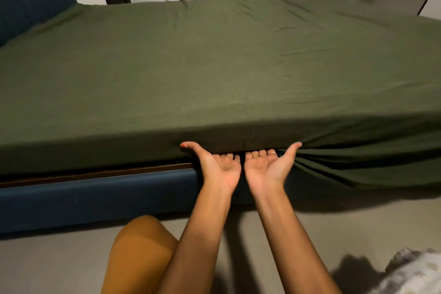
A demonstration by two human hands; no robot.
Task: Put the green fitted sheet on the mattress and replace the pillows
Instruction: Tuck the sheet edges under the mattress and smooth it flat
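Left hand [220, 169] and right hand [266, 169] side by side, palms up, fingers slid under the mattress [95, 150] edge, thumbs out; holding nothing. Green sheet [214, 67] lies taut over the mattress top; right of the hands its hem hangs loose over the blue bed frame [95, 198]. Soft, light, stretchy cloth, I judge: take that slack hem and tuck under. Mattress likely heavy.

Fitted sheet [214, 67]: olive green. Bed frame [95, 196]: navy blue. Trouser knee [140, 253]: mustard. Floor [334, 222]: grey-beige.
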